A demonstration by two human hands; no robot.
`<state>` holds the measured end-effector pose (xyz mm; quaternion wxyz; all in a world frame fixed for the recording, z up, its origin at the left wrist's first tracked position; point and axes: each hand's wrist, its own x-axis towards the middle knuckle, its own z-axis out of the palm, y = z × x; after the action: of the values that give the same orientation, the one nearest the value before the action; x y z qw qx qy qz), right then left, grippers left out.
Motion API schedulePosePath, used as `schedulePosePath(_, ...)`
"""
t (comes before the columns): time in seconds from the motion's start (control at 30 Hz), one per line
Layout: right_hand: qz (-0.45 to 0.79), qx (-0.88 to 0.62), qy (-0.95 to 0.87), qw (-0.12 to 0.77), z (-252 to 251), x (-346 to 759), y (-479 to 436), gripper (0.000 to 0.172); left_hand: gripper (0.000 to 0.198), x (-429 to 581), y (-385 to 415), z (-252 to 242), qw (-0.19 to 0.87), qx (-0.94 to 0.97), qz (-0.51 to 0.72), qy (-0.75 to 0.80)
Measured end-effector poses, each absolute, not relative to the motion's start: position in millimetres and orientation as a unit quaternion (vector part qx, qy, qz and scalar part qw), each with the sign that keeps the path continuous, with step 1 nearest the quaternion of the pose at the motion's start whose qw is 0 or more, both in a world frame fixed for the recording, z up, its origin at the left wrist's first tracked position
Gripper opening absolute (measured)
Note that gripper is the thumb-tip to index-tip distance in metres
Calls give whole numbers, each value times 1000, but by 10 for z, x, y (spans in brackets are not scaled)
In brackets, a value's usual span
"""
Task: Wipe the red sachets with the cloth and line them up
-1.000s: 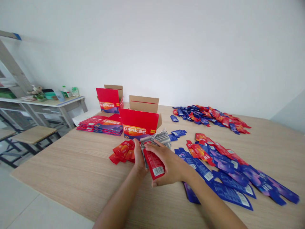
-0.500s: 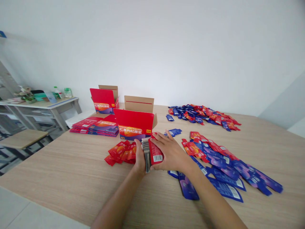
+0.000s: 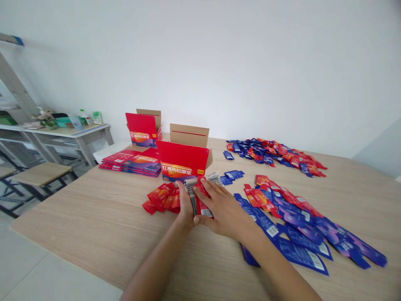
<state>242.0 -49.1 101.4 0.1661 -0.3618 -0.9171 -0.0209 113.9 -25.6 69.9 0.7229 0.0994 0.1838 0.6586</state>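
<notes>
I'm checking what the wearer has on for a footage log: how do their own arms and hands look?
Both the left hand and the right hand are bare, without gloves. No watch or bracelet shows at either wrist, and no sleeve covers the visible forearms. I see no cables or markings. The left fingers are mostly hidden, so rings there can't be ruled out.

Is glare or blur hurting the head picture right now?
Head view: diffuse light, no harsh glare on the table; large lettering on the front box reads clearly. Head view: fine print on the red packet under the right hand is illegible, and the far-right blue carton looks soft.
</notes>
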Motion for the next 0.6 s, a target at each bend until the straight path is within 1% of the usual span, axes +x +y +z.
schedulePosePath(0.13, 1, -391, -898, 202, 973, 2327, -557, 52, 81, 1123, -272, 713, 711, 103, 667, 195)
schedulePosePath(0.27, 15, -409, -873, 264, 807, 2229, -497, 40, 84, 1117, -287, 685, 736, 109, 640, 192)
schedulePosePath(0.37, 22, -435, -850, 298, 644, 2180, -429, 37, 86, 1125, -282, 663, 754, 109, 617, 199)
schedulePosePath(0.43, 16, -441, -839, 318, 565, 2162, -403, 38, 83, 1129, -275, 657, 753, 110, 616, 205)
schedulePosePath(0.6, -26, -420, -835, 355, 556, 2173, -385, 49, 75, 1142, -272, 608, 755, 129, 611, 200)
